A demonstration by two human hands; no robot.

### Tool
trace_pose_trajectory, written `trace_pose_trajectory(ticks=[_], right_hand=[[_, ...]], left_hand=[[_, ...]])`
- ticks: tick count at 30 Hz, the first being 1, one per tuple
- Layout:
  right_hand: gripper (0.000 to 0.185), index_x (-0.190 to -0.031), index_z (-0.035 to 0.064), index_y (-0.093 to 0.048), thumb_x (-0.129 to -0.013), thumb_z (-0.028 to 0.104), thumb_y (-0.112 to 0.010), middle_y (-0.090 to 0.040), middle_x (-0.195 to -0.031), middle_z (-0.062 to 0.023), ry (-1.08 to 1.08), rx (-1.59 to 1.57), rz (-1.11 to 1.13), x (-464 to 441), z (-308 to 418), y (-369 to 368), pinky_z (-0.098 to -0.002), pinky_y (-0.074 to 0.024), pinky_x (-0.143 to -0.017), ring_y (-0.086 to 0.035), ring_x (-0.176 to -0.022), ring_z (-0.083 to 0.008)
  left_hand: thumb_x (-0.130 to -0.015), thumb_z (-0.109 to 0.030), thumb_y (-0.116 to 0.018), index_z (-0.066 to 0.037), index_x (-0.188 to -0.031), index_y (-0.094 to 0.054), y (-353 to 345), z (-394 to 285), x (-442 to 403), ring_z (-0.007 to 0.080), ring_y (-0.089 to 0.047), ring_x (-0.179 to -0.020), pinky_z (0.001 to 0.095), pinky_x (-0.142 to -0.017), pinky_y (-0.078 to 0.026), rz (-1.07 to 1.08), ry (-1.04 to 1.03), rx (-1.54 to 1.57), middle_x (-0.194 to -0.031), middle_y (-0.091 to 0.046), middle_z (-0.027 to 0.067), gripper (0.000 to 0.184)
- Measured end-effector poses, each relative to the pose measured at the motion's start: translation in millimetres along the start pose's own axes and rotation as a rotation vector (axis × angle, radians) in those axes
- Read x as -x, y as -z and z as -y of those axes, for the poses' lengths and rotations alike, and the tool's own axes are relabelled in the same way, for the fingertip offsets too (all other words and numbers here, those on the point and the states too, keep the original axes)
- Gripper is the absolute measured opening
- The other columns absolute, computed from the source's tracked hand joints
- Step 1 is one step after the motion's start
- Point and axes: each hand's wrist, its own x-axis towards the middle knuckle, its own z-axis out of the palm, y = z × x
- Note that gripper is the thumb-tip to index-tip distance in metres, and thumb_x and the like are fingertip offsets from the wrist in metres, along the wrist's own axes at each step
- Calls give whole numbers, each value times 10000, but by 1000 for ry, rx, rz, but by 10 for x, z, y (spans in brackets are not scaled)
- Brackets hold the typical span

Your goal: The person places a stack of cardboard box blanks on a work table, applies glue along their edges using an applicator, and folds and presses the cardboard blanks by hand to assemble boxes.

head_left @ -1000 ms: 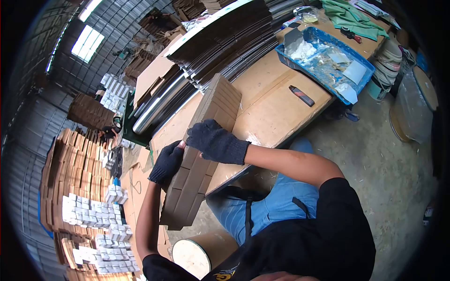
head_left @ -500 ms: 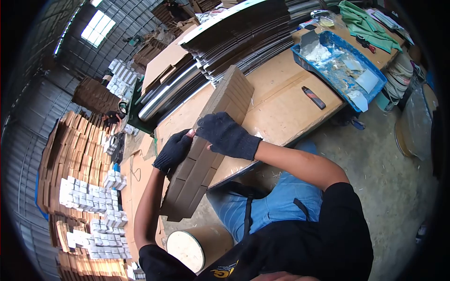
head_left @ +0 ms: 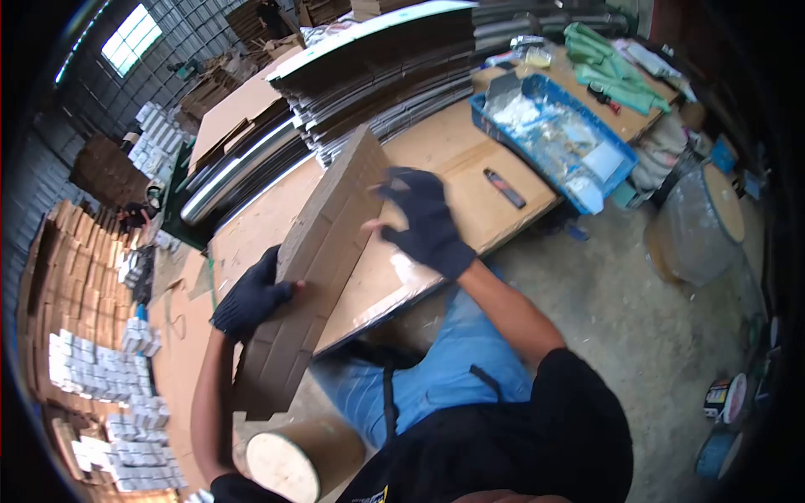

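Observation:
A long bundle of brown cardboard pieces (head_left: 314,268) stands tilted on its edge, its lower end hanging past the table (head_left: 436,251). My left hand (head_left: 256,295), in a dark glove with bare fingertips, grips the bundle's left side, thumb on the near face. Just right of the bundle, my right hand (head_left: 422,220) is off the cardboard, fingers and thumb apart and nothing between them. It wears the same kind of glove and is slightly blurred. A dark cutter (head_left: 505,189) lies on the table right of my right hand.
A blue tray (head_left: 553,138) with white residue sits at the table's right, near a green cloth (head_left: 616,71). Stacked dark sheets (head_left: 386,75) stand behind. A round drum (head_left: 289,465) is below, a plastic-wrapped drum (head_left: 696,222) at right. A person (head_left: 134,216) is far left.
My right hand has let go of the bundle and moved right, its fingers spreading. My left hand has shifted down along the bundle's side. The whole view has swung, moving the scene left.

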Motion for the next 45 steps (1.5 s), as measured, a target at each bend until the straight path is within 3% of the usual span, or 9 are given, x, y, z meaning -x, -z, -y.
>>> trace_pose_trajectory(ticks=[5, 9, 18, 23, 28, 30, 33, 44, 45], right_hand=[[519, -1113, 32, -667, -766, 356, -878, -651, -1126, -172, -211, 739, -210, 499, -888, 915, -480, -456, -954, -612, -1066, -369], [501, -1101, 39, -672, -804, 414, -820, -630, -1048, -170, -350, 753, -86, 637, -1018, 1131, -491, -448, -881, -605, -1000, -360], [281, -967, 65, -740, -857, 323, -764, -673, -917, -138, -408, 747, -36, 655, -968, 1092, -440, -459, -783, -637, -893, -294], [415, -1037, -16, -708, -1002, 393, -656, -617, -798, -1, -906, -275, -96, 591, -161, 1114, -279, -418, -719, -539, -758, -115], [539, -918, 4, -696, -944, 543, -689, -627, -783, -34, -878, -834, -103, 729, 447, 1037, -319, -379, -613, -544, -695, -133], [526, -883, 20, -714, -935, 543, -698, -648, -767, -88, -387, -1360, 96, 542, 616, 1033, -350, -380, -597, -552, -631, -178], [626, -973, -47, -743, -801, 552, -808, -738, -864, -166, -145, -1622, 276, 286, 712, 1030, -394, -485, -654, -643, -708, -287], [538, -956, -6, -740, -743, 472, -863, -755, -850, -152, -142, -1716, 287, 125, 972, 1051, -415, -514, -683, -694, -740, -305], [542, -954, -7, -741, -733, 471, -868, -758, -856, -153, -164, -1705, 301, 116, 973, 1056, -420, -520, -692, -696, -744, -304]], left_hand=[[-871, -150, -733, -9, -1549, -384, 40, -154, -10, 224, -560, -1230, 353, -1024, -477, 113, 240, 64, -1476, -528, 165, 776], [-867, -155, -753, -20, -1525, -403, 13, -183, 21, 185, -588, -1100, 329, -853, -537, 19, 241, 40, -1336, -607, 162, 758], [-881, -210, -727, -31, -1468, -468, 43, -181, -2, 222, -643, -975, 358, -859, -532, 50, 223, 22, -1210, -677, 182, 666], [-880, -265, -731, -36, -1455, -487, -9, -9, -17, 248, -678, -878, 387, -857, -534, 12, 167, -3, -1135, -708, 208, 665], [-869, -258, -750, 7, -1489, -451, -5, 28, 15, 296, -634, -1148, 387, -1029, -469, -10, 223, 14, -1308, -642, 245, 738], [-863, -255, -761, 42, -1515, -413, -9, -56, 2, 311, -444, -1441, 377, -1192, -322, -7, 238, 8, -1485, -526, 255, 797], [-861, -249, -757, 38, -1530, -400, -8, 30, -2, 312, -426, -1456, 372, -1201, -310, -30, 244, -70, -1511, -502, 255, 810], [-854, -252, -756, 21, -1544, -393, -9, 22, -3, 319, -421, -1460, 392, -1188, -334, -30, 309, -28, -1542, -476, 246, 826], [-848, -143, -692, 1, -1563, -374, -1, -5, -8, 256, -528, -1300, 349, -993, -443, -10, 304, 22, -1536, -483, 206, 796]])
